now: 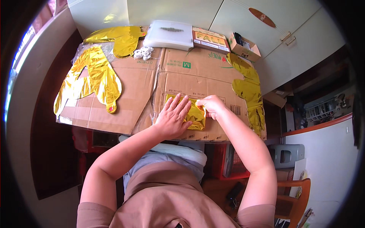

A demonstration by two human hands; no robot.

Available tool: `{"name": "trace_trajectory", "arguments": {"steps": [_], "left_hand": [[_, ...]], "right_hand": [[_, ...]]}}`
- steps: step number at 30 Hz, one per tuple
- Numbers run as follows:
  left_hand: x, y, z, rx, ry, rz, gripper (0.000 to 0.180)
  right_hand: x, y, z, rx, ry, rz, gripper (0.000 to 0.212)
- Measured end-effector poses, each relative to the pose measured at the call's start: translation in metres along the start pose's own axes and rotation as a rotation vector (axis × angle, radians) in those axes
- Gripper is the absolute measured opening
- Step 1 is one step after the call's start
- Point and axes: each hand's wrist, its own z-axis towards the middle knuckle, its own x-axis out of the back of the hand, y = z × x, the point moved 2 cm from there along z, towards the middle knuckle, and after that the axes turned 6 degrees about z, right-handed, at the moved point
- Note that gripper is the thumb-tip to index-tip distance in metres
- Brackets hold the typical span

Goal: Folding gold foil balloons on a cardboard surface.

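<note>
A gold foil balloon, folded into a small flat packet, lies on the cardboard near its front edge. My left hand rests flat across the packet's left part, fingers stretched out, and hides much of it. At the packet's right edge, my right hand pinches the foil between thumb and fingers. Further left, a flat A-shaped gold foil balloon is spread out. Behind it lies another gold foil balloon. More gold foil hangs along the cardboard's right side.
The flattened cardboard covers the work surface. Along its back stand a translucent plastic case, a printed box and an open carton of small items. White ribbon rolls lie before the case. A wooden chair stands at lower right.
</note>
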Motion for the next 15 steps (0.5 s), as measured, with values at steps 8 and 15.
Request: {"name": "trace_trajectory", "arguments": {"steps": [8, 15], "left_hand": [[-0.003, -0.001, -0.002, 0.012, -0.001, -0.005, 0.075], [-0.007, -0.001, -0.002, 0.005, -0.013, 0.029, 0.076]], "right_hand": [[-0.001, -0.003, -0.005, 0.065, -0.018, -0.034, 0.014], [0.005, 0.000, 0.002, 0.157, -0.034, -0.125, 0.012]]}}
